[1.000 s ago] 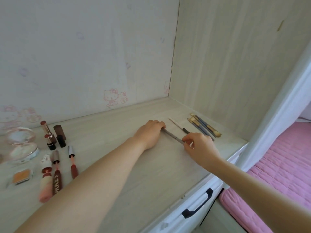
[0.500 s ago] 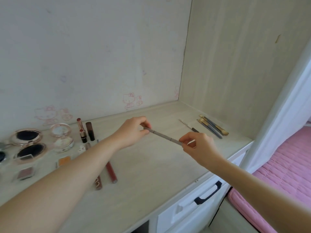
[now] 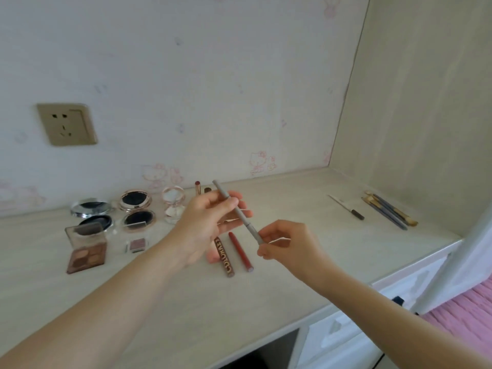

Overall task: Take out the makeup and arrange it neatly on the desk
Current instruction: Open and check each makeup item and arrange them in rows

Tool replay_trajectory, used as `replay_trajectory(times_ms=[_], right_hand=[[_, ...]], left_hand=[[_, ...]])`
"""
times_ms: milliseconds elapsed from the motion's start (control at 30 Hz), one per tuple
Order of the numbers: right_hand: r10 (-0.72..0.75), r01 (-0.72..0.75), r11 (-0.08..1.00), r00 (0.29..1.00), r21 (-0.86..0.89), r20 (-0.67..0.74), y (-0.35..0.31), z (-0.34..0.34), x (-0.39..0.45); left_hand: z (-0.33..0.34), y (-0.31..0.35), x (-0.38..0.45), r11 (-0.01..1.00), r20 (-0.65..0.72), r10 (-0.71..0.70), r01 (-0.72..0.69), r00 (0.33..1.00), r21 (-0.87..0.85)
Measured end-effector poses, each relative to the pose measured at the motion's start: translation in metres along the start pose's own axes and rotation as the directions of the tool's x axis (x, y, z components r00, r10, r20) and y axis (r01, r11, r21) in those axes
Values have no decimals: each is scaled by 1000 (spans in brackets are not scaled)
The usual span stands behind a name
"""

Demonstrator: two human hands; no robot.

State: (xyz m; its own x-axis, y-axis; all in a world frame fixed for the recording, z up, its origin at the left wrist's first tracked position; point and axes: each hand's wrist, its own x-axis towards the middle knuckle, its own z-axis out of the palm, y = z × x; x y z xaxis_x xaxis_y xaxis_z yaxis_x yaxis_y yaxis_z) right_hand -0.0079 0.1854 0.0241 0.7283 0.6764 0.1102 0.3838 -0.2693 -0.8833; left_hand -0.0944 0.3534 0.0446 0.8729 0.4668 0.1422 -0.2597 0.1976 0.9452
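Note:
A thin grey makeup pencil (image 3: 246, 224) hangs slanted above the desk (image 3: 306, 251). My left hand (image 3: 210, 222) pinches its upper part between thumb and fingers. My right hand (image 3: 288, 243) pinches its lower end. Beneath the hands lie a red lip pencil (image 3: 241, 252) and a brown patterned tube (image 3: 224, 258). Further left sit open round compacts (image 3: 135, 209), a brown eyeshadow palette (image 3: 86, 249), a small square shadow (image 3: 137, 245), a clear round case (image 3: 173, 202) and upright lipsticks (image 3: 197, 187).
A white-and-black pencil (image 3: 346, 207) and a bundle of gold and blue brushes (image 3: 390, 213) lie at the desk's right, near the side panel. A wall socket (image 3: 66, 124) is on the back wall. White drawers (image 3: 346, 336) and pink bedding (image 3: 463, 315) are at lower right.
Both hands lifted the grey pencil off the desk and carried it left, over the lip pencils. The view swung left, bringing the compacts, palette and socket into sight.

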Motion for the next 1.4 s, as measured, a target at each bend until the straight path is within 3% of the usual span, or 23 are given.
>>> replay_trajectory(times_ms=[167, 233, 333, 367, 433, 500, 667, 800, 967, 1400], right_hand=[[-66, 72, 997, 990, -37, 127, -16, 38, -1], [-83, 89, 995, 988, -44, 131, -23, 49, 1], [-105, 98, 992, 989, 81, 100, -38, 62, 7], [-111, 98, 986, 990, 138, 92, -44, 66, 9], [-123, 98, 972, 987, 214, 107, -53, 74, 13], [-136, 98, 968, 979, 231, 150, -58, 84, 15], [-133, 105, 984, 971, 146, 197, -51, 114, 13], [-114, 72, 975, 974, 209, 194, -39, 129, 11], [-175, 148, 956, 981, 254, 87, -26, 142, 5], [-281, 259, 925, 959, 279, 42, -14, 148, 3]], left_hand=[[-27, 11, -24, 996, -68, 59, -55, 996, 65], [-41, 15, -33, 986, -82, 100, -87, 992, 143], [-64, 18, -47, 933, -74, 148, -114, 986, 341], [-71, 18, -52, 874, -60, 174, -126, 983, 468], [-85, 14, -62, 645, -3, 253, -166, 967, 746], [-94, 8, -73, 458, 28, 309, -175, 951, 872], [-107, -9, -94, 337, -10, 354, -118, 935, 934], [-115, -17, -103, 242, 17, 425, -132, 905, 961], [-118, -20, -107, 146, 76, 492, -168, 867, 975], [-125, -26, -104, 185, 104, 489, -219, 866, 958]])
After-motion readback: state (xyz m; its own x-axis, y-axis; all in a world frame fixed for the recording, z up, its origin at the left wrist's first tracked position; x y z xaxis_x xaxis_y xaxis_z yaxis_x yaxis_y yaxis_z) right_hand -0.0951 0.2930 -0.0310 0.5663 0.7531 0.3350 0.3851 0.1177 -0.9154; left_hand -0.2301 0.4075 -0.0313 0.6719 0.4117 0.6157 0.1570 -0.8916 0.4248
